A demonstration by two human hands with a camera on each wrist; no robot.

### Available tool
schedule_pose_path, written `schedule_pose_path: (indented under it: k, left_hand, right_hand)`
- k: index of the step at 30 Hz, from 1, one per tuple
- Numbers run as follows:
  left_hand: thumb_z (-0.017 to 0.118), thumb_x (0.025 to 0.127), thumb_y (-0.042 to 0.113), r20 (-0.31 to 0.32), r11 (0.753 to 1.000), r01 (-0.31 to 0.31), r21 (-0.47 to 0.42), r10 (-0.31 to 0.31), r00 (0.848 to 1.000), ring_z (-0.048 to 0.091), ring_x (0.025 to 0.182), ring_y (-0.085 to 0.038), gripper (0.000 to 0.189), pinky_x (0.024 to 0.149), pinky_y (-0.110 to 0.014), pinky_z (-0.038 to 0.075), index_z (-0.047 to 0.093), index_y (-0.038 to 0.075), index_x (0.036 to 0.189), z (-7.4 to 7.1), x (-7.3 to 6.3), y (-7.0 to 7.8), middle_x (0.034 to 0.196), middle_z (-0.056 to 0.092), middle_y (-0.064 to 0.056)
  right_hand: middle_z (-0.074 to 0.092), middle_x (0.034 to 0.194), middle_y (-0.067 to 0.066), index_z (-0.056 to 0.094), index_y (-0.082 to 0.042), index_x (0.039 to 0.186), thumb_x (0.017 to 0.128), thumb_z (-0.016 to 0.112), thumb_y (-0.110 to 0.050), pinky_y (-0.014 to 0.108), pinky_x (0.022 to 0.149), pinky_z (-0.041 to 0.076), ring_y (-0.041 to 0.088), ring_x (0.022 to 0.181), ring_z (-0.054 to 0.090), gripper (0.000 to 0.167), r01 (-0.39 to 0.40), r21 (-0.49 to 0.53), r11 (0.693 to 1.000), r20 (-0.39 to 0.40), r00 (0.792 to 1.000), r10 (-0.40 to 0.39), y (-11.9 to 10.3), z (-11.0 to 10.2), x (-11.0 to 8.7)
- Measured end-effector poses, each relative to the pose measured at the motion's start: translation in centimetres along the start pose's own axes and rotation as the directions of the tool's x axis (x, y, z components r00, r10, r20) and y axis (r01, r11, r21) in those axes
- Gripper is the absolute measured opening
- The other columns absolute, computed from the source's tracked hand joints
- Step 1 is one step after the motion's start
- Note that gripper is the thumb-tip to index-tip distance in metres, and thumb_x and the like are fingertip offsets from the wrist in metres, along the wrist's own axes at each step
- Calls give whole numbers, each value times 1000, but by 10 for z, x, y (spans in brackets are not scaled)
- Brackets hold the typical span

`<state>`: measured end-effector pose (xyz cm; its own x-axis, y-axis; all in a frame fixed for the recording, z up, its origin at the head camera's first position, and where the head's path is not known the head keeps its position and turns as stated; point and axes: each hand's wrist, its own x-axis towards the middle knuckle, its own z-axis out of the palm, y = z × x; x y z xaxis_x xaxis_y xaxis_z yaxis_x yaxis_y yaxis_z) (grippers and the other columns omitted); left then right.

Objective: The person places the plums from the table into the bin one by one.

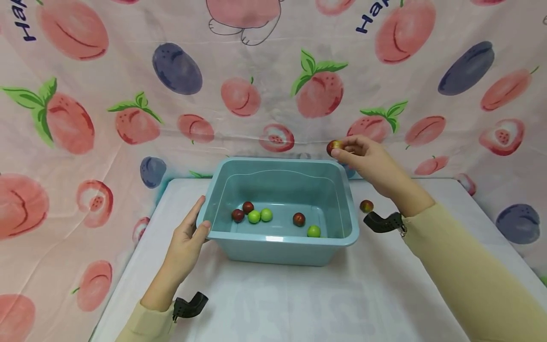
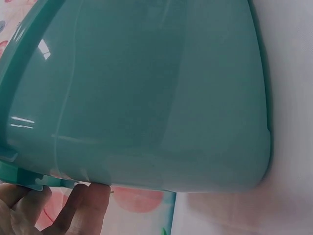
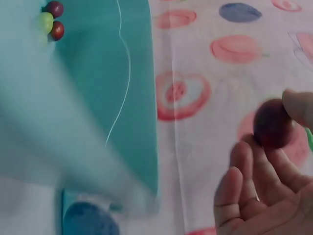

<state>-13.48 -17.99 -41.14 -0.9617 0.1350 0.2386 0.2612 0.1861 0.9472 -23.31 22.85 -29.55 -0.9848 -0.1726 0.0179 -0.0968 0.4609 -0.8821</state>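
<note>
My right hand (image 1: 369, 159) pinches a dark red plum (image 1: 334, 147) with a yellowish patch between thumb and fingertips, above the back right corner of a blue-green plastic basin (image 1: 273, 249). In the right wrist view the plum (image 3: 274, 124) looks nearly black-red. My left hand (image 1: 188, 242) grips the basin's left rim, thumb at the front corner; in the left wrist view its fingers (image 2: 93, 205) press the outside below the rim. Inside the basin lie several plums, dark red ones (image 1: 299, 219) and green ones (image 1: 314, 231). Another reddish plum (image 1: 366, 206) rests outside, right of the basin.
The basin stands on a white-covered table (image 1: 273, 304). A fruit-printed cloth (image 1: 239, 57) hangs behind and around the sides. Black wrist mounts sit at the left sleeve (image 1: 147, 325) and right sleeve (image 1: 461, 275).
</note>
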Motion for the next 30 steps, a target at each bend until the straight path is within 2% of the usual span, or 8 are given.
schedule_pose_path:
  k: [4, 10, 15, 21, 25, 30]
  left_hand:
    - [46, 103, 20, -1, 1000, 7, 4, -7, 1000, 34, 136, -29, 55, 87, -23, 49, 26, 33, 153, -1, 0, 0, 157, 24, 1]
    - [46, 103, 21, 1, 1000, 11, -4, -11, 1000, 34, 136, -29, 55, 87, -23, 49, 26, 33, 153, -1, 1, -1, 157, 24, 1]
    - [46, 103, 22, -2, 1000, 20, 7, -20, 1000, 32, 137, -29, 55, 88, -28, 48, 26, 33, 153, -1, 2, -2, 157, 23, 1]
    - [47, 103, 23, -7, 999, 24, 24, -24, 1000, 32, 137, -29, 55, 90, -35, 48, 26, 34, 153, -2, 2, -1, 157, 24, 1]
    - [47, 103, 22, -2, 1000, 18, 18, -18, 1000, 33, 137, -29, 55, 89, -33, 48, 26, 33, 153, -2, 2, -1, 157, 23, 2]
    - [47, 103, 22, -7, 1000, 20, 9, -20, 1000, 34, 136, -28, 55, 87, -27, 49, 27, 34, 153, -2, 2, -2, 157, 24, 3]
  right_hand:
    - [59, 120, 12, 55, -14, 125, 83, 70, -52, 50, 96, 44, 32, 112, 54, 59, 2, -6, 1000, 112, 994, -1, -12, 15, 11]
    - [62, 117, 11, 59, -15, 120, 82, 72, -51, 49, 98, 44, 30, 110, 56, 54, 11, -10, 1000, 239, 971, -8, -15, 37, 25]
    - [64, 111, 6, 63, -17, 115, 83, 71, -50, 42, 89, 47, 24, 104, 57, 46, 46, -64, 997, 301, 953, -25, -15, 52, 32]
    - [62, 108, 9, 63, -15, 112, 85, 71, -45, 38, 82, 48, 31, 102, 54, 41, 40, -129, 991, 353, 935, 8, -14, 69, 40]
    - [62, 108, 7, 62, -13, 112, 85, 73, -42, 39, 83, 47, 28, 101, 53, 42, 3, -153, 988, 404, 913, 60, -11, 78, 43]
    - [63, 103, 7, 63, -12, 110, 86, 73, -40, 43, 85, 47, 24, 96, 53, 38, 6, -198, 980, 482, 871, 92, -6, 87, 46]
